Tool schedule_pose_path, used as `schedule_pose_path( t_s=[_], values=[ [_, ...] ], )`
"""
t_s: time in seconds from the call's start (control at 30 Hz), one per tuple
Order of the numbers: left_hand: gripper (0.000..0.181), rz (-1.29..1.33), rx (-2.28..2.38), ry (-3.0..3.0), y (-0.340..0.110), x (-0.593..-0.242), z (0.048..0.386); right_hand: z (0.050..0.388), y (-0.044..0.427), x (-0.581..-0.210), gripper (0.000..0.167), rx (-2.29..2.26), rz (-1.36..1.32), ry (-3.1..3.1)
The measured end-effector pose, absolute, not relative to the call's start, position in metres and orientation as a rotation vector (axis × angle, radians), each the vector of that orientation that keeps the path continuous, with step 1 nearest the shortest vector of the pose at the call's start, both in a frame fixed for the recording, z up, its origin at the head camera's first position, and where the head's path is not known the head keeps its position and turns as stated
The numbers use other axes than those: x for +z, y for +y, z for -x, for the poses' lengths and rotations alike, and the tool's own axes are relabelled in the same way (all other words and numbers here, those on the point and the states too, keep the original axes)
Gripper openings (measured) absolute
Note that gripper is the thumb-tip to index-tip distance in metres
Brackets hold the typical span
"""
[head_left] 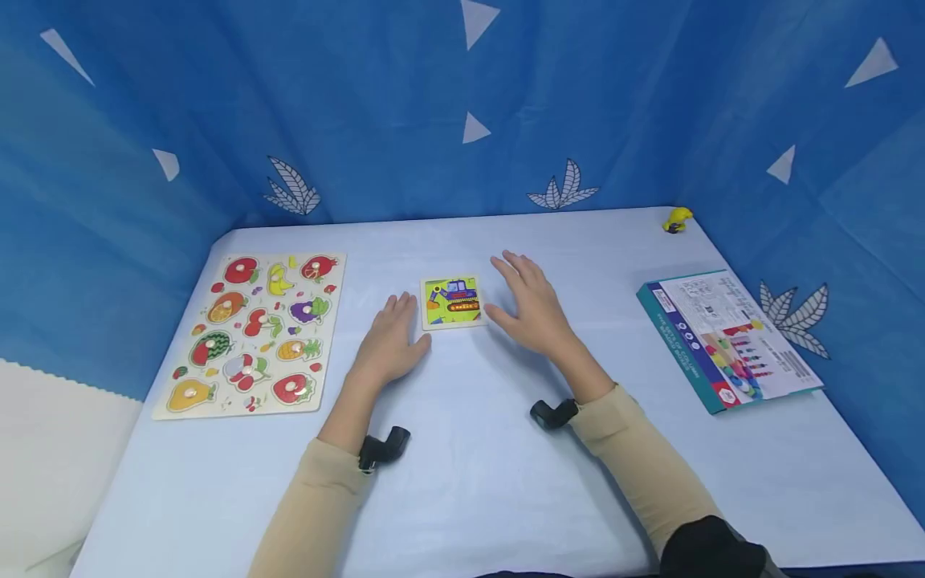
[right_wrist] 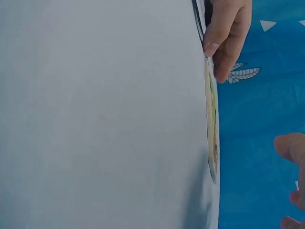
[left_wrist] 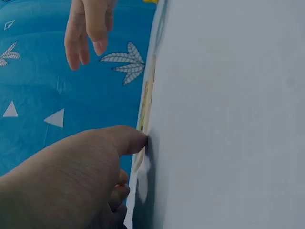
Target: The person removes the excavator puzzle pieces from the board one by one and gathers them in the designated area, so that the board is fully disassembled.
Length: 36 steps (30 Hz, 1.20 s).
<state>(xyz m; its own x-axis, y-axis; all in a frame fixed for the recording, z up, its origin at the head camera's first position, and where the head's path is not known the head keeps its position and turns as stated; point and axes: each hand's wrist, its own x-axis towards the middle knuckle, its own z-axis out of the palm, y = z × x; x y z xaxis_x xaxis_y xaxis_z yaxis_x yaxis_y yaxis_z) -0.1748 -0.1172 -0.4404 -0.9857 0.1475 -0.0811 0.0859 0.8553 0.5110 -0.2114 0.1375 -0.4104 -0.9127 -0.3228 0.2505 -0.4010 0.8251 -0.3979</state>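
Beyond the left hand (head_left: 390, 341) and right hand (head_left: 531, 303), the white-covered bench (head_left: 462, 490) meets a blue curtain (head_left: 390, 96). Both have fingers loosely extended, holding nothing; the digger puzzle (head_left: 453, 303) (square, pale-edged) lies between them. Left of them, a board (head_left: 231, 393) holds fruit pieces (head_left: 292, 388); to their right lies a box (head_left: 730, 341).

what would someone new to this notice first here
Probably the small digger picture, bright yellow-green mid-table between the left hand and right hand, neither gripping it. Next, the large fruit board on the left of the white table and the teal-edged box on the right. Behind everything hangs a vivid blue patterned backdrop.
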Motion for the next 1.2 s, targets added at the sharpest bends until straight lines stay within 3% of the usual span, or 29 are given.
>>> schedule_pose_path(
  t_s=[0.47,1.2],
  values=[
    [0.061,-0.207,0.812,2.976,-0.119,-0.457,0.181,0.225,0.109,-0.421,0.059,0.875,-0.626,-2.910],
    [0.057,-0.258,0.739,3.076,-0.118,-0.463,0.177,0.237,0.075,-0.433,0.044,0.680,-0.855,-3.050]
  ],
)
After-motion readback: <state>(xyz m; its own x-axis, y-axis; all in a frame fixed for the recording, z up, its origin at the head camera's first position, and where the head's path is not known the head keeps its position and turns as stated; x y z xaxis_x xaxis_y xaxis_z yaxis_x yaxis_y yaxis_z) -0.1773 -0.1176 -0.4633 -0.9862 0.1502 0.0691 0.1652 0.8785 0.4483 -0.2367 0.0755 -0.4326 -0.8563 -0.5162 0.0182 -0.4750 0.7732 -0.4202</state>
